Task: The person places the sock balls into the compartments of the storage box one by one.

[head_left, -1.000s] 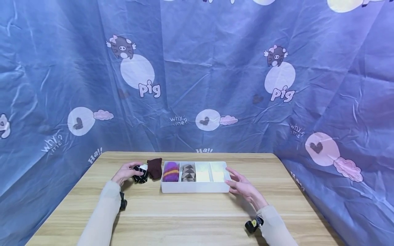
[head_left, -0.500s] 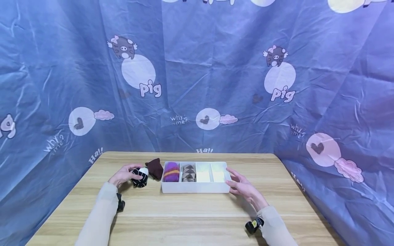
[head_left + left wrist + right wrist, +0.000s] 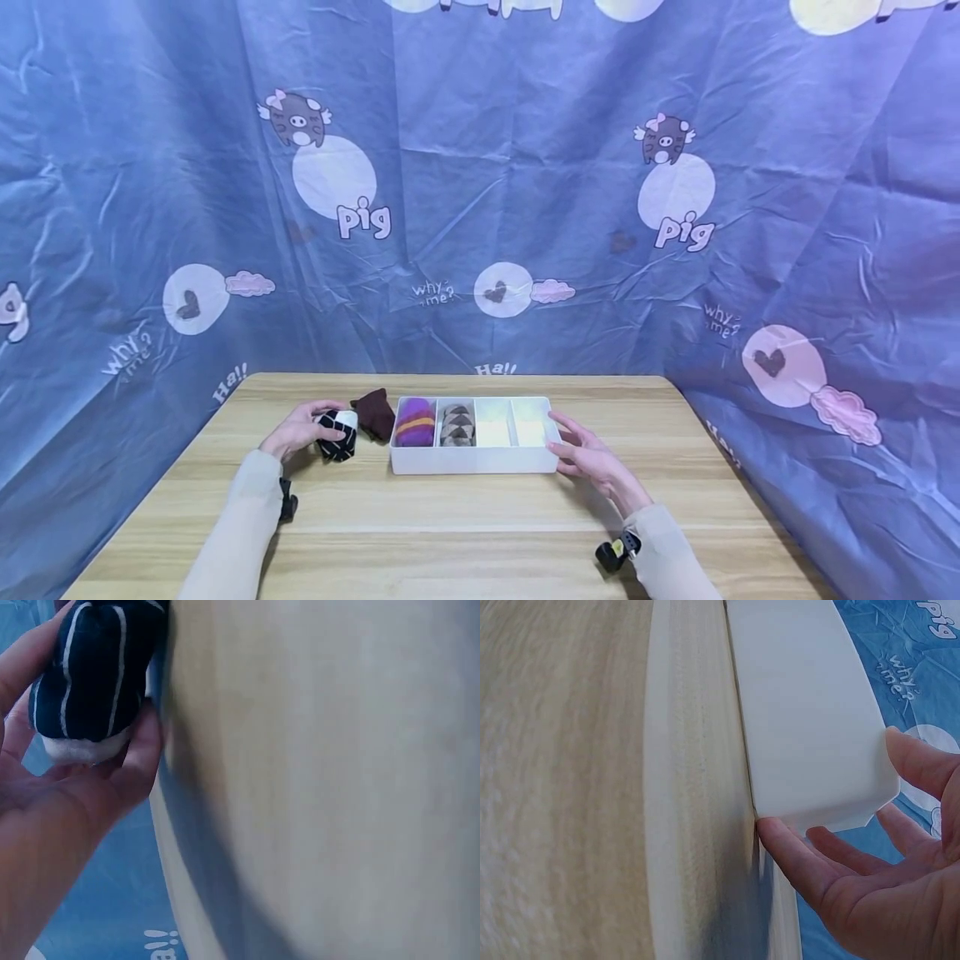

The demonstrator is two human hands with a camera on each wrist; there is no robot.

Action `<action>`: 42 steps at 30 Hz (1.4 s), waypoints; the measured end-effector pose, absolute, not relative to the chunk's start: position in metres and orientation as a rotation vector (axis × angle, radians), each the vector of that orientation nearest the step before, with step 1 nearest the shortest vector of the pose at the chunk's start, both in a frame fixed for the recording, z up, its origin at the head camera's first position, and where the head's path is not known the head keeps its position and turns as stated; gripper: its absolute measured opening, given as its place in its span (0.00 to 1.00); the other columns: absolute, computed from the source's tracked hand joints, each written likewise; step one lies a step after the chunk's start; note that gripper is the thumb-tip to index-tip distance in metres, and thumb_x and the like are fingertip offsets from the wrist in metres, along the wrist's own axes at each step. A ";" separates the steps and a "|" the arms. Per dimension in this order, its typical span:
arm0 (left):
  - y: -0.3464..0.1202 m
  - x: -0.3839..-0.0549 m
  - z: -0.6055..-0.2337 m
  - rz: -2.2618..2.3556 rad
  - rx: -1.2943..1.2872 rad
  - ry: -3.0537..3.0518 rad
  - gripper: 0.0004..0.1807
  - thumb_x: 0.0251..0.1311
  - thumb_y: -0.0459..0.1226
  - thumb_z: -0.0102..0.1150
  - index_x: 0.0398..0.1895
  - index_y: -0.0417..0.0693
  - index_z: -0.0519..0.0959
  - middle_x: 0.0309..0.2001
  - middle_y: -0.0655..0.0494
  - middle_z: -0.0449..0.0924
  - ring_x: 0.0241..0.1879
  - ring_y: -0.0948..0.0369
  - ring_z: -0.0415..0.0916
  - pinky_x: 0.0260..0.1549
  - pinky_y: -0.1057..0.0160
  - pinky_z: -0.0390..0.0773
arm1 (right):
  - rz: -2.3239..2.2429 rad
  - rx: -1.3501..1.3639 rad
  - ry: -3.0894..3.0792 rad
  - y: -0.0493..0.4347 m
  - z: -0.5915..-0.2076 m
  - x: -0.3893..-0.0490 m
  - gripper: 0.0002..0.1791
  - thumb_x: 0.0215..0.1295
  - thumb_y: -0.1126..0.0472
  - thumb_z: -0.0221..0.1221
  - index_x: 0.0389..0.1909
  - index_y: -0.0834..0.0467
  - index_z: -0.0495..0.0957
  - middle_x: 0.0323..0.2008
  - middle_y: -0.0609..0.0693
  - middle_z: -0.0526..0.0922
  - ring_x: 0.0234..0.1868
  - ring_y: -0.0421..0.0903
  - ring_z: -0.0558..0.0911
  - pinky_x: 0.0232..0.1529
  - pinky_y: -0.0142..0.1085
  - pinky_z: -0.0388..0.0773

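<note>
My left hand grips a rolled-up black sock with thin white lines and a white end, fingers and thumb on either side of it. In the left wrist view that sock sits between the fingertips above the table. Just right of it lies a dark maroon, crumpled sock. A white box with compartments stands beside it. Its leftmost compartment holds a purple sock with an orange band; the second holds a grey-brown triangle-patterned sock. My right hand holds the box's right end, fingers spread around the corners.
The wooden table extends in front of the box and to both sides. A blue printed curtain hangs behind the table and along both sides. Each wrist wears a small black camera, such as the right wrist camera.
My left hand has drawn the black sock slightly left and toward me, away from the maroon sock. The maroon sock has shifted and changed shape a little. My right hand stays at the box.
</note>
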State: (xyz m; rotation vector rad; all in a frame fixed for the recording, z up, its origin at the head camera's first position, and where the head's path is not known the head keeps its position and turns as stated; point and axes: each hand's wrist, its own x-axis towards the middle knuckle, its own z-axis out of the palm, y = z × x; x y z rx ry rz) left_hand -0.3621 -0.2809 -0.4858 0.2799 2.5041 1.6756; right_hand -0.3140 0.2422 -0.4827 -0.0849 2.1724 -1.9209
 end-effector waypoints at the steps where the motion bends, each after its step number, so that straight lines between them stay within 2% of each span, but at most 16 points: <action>1: -0.282 -0.362 -0.485 1.678 0.273 2.514 0.37 0.49 0.28 0.70 0.64 0.31 0.68 0.54 0.32 0.75 0.45 0.56 0.78 0.47 0.59 0.81 | -1.918 -0.089 2.171 0.242 -0.483 -0.314 0.38 0.67 0.63 0.60 0.76 0.50 0.56 0.73 0.69 0.52 0.49 0.47 0.78 0.46 0.39 0.79; 3: -0.284 -0.362 -0.484 1.676 0.260 2.557 0.37 0.48 0.30 0.72 0.64 0.32 0.69 0.54 0.33 0.75 0.46 0.55 0.78 0.47 0.59 0.81 | -1.911 -0.093 2.166 0.242 -0.482 -0.315 0.38 0.67 0.63 0.60 0.76 0.50 0.56 0.73 0.69 0.52 0.49 0.46 0.78 0.45 0.38 0.79; 8: -0.286 -0.362 -0.476 1.645 0.247 2.685 0.37 0.49 0.37 0.73 0.64 0.39 0.71 0.60 0.34 0.72 0.54 0.47 0.74 0.54 0.50 0.77 | -1.914 -0.102 2.157 0.243 -0.481 -0.315 0.38 0.67 0.63 0.59 0.76 0.50 0.55 0.73 0.69 0.52 0.49 0.45 0.78 0.46 0.37 0.79; 10: -0.283 -0.362 -0.473 1.647 0.255 2.719 0.36 0.50 0.38 0.73 0.64 0.40 0.71 0.61 0.35 0.72 0.55 0.46 0.73 0.54 0.51 0.76 | -1.923 -0.112 2.155 0.243 -0.482 -0.314 0.38 0.68 0.63 0.59 0.76 0.50 0.55 0.73 0.69 0.52 0.49 0.45 0.78 0.45 0.36 0.79; 12: -0.279 -0.361 -0.472 1.702 0.255 2.716 0.35 0.50 0.37 0.73 0.63 0.39 0.71 0.59 0.34 0.73 0.52 0.48 0.75 0.51 0.55 0.79 | -1.928 -0.116 2.150 0.244 -0.484 -0.312 0.39 0.68 0.62 0.59 0.76 0.51 0.54 0.73 0.69 0.52 0.49 0.44 0.78 0.45 0.36 0.80; 15: -0.267 -0.360 -0.470 1.811 0.239 2.697 0.35 0.50 0.36 0.73 0.63 0.39 0.72 0.57 0.35 0.75 0.45 0.57 0.78 0.44 0.64 0.80 | -1.921 -0.116 2.147 0.246 -0.486 -0.307 0.39 0.68 0.63 0.59 0.77 0.52 0.53 0.73 0.70 0.52 0.48 0.44 0.79 0.44 0.36 0.80; 20: -0.246 -0.355 -0.465 2.017 0.235 2.583 0.36 0.49 0.34 0.74 0.64 0.41 0.73 0.55 0.34 0.75 0.40 0.64 0.79 0.36 0.67 0.81 | -1.903 -0.127 2.149 0.245 -0.486 -0.305 0.39 0.69 0.61 0.59 0.77 0.53 0.52 0.73 0.71 0.51 0.50 0.46 0.78 0.46 0.38 0.80; 28: -0.214 -0.346 -0.458 2.169 0.298 2.518 0.36 0.50 0.32 0.73 0.65 0.42 0.71 0.59 0.37 0.73 0.41 0.67 0.81 0.39 0.67 0.82 | -1.908 -0.145 2.157 0.243 -0.483 -0.314 0.39 0.68 0.62 0.59 0.77 0.52 0.53 0.73 0.71 0.51 0.52 0.47 0.78 0.47 0.38 0.79; 33: -0.195 -0.345 -0.462 2.256 0.299 2.532 0.33 0.48 0.28 0.73 0.59 0.38 0.70 0.60 0.39 0.71 0.41 0.66 0.80 0.43 0.69 0.80 | -1.914 -0.160 2.141 0.244 -0.482 -0.316 0.40 0.68 0.62 0.59 0.77 0.52 0.52 0.73 0.71 0.51 0.49 0.45 0.79 0.46 0.37 0.79; 38: -0.181 -0.348 -0.460 2.334 0.245 2.542 0.31 0.47 0.29 0.74 0.57 0.40 0.73 0.58 0.42 0.73 0.43 0.66 0.80 0.43 0.69 0.80 | -1.917 -0.162 2.149 0.245 -0.482 -0.314 0.40 0.68 0.63 0.59 0.77 0.53 0.52 0.73 0.71 0.51 0.48 0.46 0.78 0.44 0.37 0.79; 42: -0.173 -0.348 -0.459 2.381 0.217 2.486 0.32 0.48 0.30 0.74 0.59 0.42 0.75 0.57 0.39 0.75 0.41 0.67 0.81 0.41 0.68 0.82 | -1.911 -0.173 2.140 0.245 -0.483 -0.314 0.40 0.68 0.62 0.59 0.77 0.54 0.51 0.73 0.72 0.51 0.49 0.46 0.78 0.45 0.37 0.79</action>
